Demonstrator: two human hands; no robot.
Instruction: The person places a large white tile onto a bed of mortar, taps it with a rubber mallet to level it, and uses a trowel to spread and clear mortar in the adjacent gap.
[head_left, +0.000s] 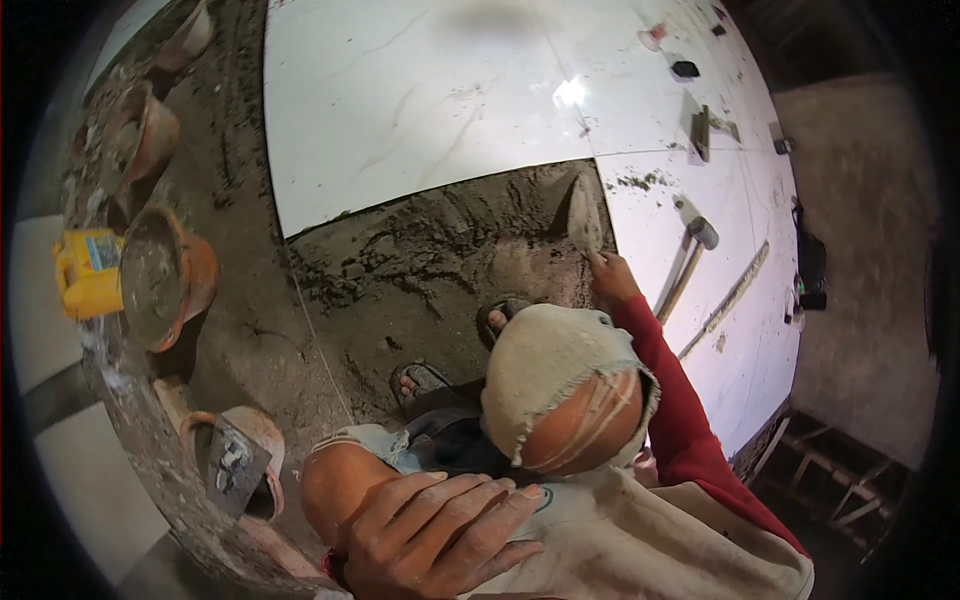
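Note:
My right hand [612, 278] is closed round the handle of a pointed trowel [583, 218]. Its blade is smeared with grey mortar and lies against the edge of a white tile at the right end of the wet mortar bed [440, 250]. My left hand [435, 535] rests on my bent left knee with its fingers stretched out, holding nothing. Large white marble-patterned tiles [400, 95] border the mortar on the far side, and more tile lies to the right. A thin string [318, 340] runs across the mortar toward me.
A mallet [688, 265] and a long mortar-covered strip [728, 298] lie on the right tiles. Along the left stand orange basins, one holding mortar [152, 280], a yellow jerrycan [90, 272] and a bucket with a flat dark tool [238, 470]. A wall [860, 260] rises at right.

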